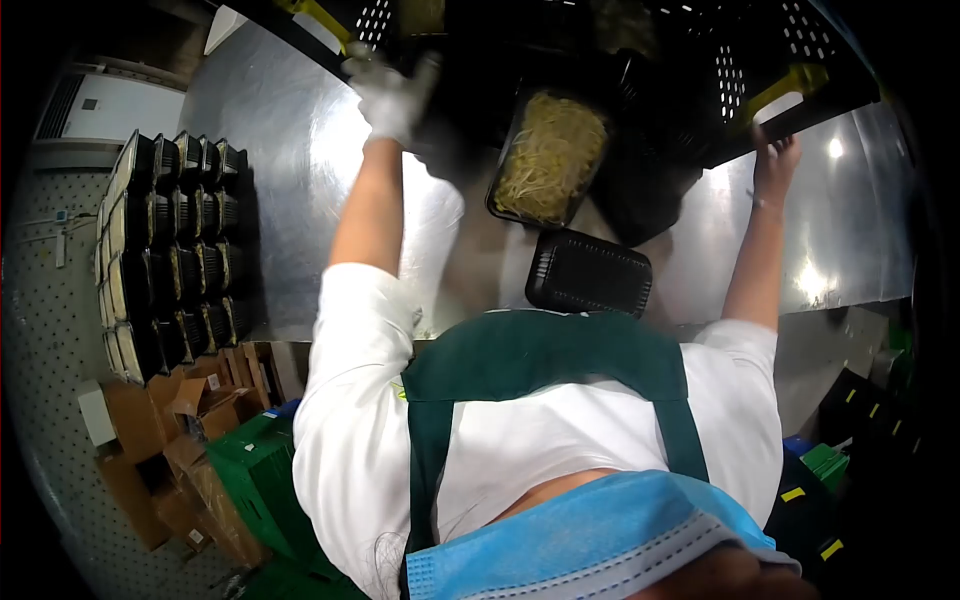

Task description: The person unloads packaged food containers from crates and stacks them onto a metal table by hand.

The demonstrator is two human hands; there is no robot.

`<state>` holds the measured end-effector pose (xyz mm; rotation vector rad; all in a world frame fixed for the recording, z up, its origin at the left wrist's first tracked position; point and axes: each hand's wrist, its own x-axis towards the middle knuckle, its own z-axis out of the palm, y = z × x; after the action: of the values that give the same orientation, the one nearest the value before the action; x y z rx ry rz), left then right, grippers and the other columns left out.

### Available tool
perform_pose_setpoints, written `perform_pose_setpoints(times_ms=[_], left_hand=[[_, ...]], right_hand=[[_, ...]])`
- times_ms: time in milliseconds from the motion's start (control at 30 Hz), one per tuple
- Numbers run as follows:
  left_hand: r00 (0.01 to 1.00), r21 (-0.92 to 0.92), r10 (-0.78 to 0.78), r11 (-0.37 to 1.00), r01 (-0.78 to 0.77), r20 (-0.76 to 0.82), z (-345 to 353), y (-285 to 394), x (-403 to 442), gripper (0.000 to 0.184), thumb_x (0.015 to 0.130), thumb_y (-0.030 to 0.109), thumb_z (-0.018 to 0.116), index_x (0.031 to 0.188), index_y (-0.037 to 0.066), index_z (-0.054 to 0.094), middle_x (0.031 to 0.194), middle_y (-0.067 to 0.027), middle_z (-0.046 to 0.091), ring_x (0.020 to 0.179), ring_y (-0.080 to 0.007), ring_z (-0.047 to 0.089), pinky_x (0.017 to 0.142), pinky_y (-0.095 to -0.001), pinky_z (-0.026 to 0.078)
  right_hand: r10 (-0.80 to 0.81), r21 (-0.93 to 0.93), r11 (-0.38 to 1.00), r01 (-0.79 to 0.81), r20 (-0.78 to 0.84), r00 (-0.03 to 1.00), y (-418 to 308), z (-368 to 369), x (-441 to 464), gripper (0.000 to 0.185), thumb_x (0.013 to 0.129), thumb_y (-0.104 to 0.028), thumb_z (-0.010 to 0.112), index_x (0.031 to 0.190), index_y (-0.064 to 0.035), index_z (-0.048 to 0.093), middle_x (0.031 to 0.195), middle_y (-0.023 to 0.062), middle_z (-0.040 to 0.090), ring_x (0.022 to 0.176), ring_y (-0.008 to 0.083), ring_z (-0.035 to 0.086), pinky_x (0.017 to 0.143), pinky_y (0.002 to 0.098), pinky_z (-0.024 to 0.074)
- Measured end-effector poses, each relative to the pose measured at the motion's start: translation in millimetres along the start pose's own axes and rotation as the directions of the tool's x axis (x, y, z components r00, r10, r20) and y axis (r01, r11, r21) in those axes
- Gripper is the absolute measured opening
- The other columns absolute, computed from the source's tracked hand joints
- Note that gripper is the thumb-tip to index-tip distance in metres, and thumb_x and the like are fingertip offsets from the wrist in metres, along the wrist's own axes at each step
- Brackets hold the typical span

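Observation:
A large black perforated crate [730, 80] with yellow handles spans the top of the view, its inside mostly in shadow. My left hand [390, 95], in a white glove and slightly blurred, is at the crate's left edge beside a yellow handle, thumb apart from the fingers. At the right edge, my right hand [778, 155] has its fingers curled at the rim below the other yellow handle. Between my arms lies a black tray of bean sprouts [550, 160]. Nearer my apron, a black plastic tray [590, 272] lies with its ribbed side showing.
Several filled black trays [170, 250] stand in stacked rows on the left of the metal table [290, 150]. Below the table's left side are cardboard boxes [140, 420] and a green crate [265, 480]. Dark crates with yellow marks [860, 420] stand at lower right.

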<state>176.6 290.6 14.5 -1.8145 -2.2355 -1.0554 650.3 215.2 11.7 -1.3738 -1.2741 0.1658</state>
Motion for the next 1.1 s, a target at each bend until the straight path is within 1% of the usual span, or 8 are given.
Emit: perform_pose_setpoints(times_ms=[100,200,300,467,633,767,967,1100], left_hand=[[0.949,0.291,0.204,0.918,-0.271,0.240,-50.2,29.6,-67.9,0.101,0.056,0.060,0.061,0.129,0.001,0.023,0.128,-0.0264,0.023,0.108,-0.0389,0.037,0.084,-0.0374,0.040],[0.960,0.168,0.177,0.962,-0.216,0.218,-59.4,13.1,-83.6,0.095,0.055,0.049,0.066,0.128,0.002,0.026,0.127,-0.0248,0.022,0.092,-0.0353,0.047,0.076,-0.0386,0.044],[0.961,-0.311,-0.074,0.937,0.159,0.267,-79.9,-27.3,-75.9,0.086,0.060,0.039,0.066,0.126,0.001,0.027,0.122,-0.0248,0.030,0.103,-0.0355,0.044,0.084,-0.0373,0.041],[0.771,-0.785,-0.201,-0.316,0.534,0.605,-124.6,-129.7,-125.3,0.051,0.074,0.028,0.053,0.115,-0.002,0.043,0.109,-0.0134,0.051,0.097,-0.0267,0.051,0.087,-0.0382,0.039],[0.526,-0.615,-0.405,-0.126,0.778,0.748,-179.4,-187.9,-231.7,0.022,0.078,0.018,0.045,0.089,0.001,0.053,0.082,-0.0113,0.060,0.075,-0.0219,0.058,0.068,-0.0318,0.046],[0.444,-0.289,-0.430,0.379,0.879,0.786,-220.3,-215.5,-256.6,0.019,0.080,0.017,0.044,0.081,-0.001,0.052,0.072,-0.0118,0.062,0.057,-0.0206,0.061,0.047,-0.0239,0.042],[0.513,-0.519,-0.074,-0.134,0.844,0.855,-261.7,-202.4,-253.3,0.046,0.079,0.047,0.050,0.071,0.002,0.052,0.060,-0.0128,0.058,0.047,-0.0203,0.058,0.038,-0.0235,0.043],[0.587,-0.642,-0.349,-0.056,0.765,0.730,-244.9,-192.2,-243.9,0.019,0.081,0.021,0.054,0.071,0.005,0.053,0.051,-0.0033,0.052,0.038,-0.0126,0.051,0.033,-0.0196,0.034]], right_hand=[[0.155,-0.206,0.975,-0.079,0.382,0.911,-57.7,-13.5,-116.3,0.066,0.061,-0.026,0.074,0.113,-0.0017,0.041,0.112,0.0120,0.045,0.105,0.0226,0.042,0.088,0.0339,0.0349],[0.156,-0.192,0.979,0.063,0.916,0.370,-109.9,5.7,-190.4,0.089,0.049,-0.038,0.076,0.119,-0.0011,0.036,0.118,0.0183,0.040,0.111,0.0335,0.038,0.094,0.0382,0.0307],[0.039,-0.200,0.930,0.309,0.889,0.456,-139.7,16.3,-209.5,0.093,0.045,-0.034,0.077,0.122,-0.0035,0.034,0.123,0.0185,0.033,0.111,0.0360,0.035,0.092,0.0393,0.0324],[0.104,-0.245,0.909,0.337,0.916,0.386,-175.3,25.5,-218.4,0.087,0.047,-0.020,0.075,0.123,-0.0036,0.035,0.121,0.0190,0.038,0.111,0.0320,0.038,0.091,0.0373,0.0340],[0.191,0.065,0.500,-0.863,0.964,0.183,-160.1,32.7,-235.6,0.094,0.049,-0.042,0.076,0.123,-0.0006,0.034,0.113,0.0123,0.049,0.102,0.0211,0.049,0.089,0.0337,0.0383],[0.155,0.167,0.265,-0.950,0.965,0.213,-243.7,130.4,-243.5,0.067,0.067,-0.041,0.064,0.116,-0.0015,0.042,0.107,0.0120,0.052,0.096,0.0213,0.053,0.083,0.0324,0.0426],[0.153,-0.125,0.067,-0.990,0.982,-0.114,-276.8,253.4,-291.6,0.033,0.084,-0.031,0.045,0.099,-0.0040,0.054,0.089,0.0059,0.059,0.079,0.0191,0.058,0.068,0.0296,0.0478],[0.167,-0.055,0.957,-0.284,0.907,0.386,-282.9,232.3,-275.2,0.024,0.079,-0.024,0.055,0.086,-0.0006,0.058,0.072,0.0021,0.055,0.063,0.0111,0.050,0.059,0.0235,0.0414]])
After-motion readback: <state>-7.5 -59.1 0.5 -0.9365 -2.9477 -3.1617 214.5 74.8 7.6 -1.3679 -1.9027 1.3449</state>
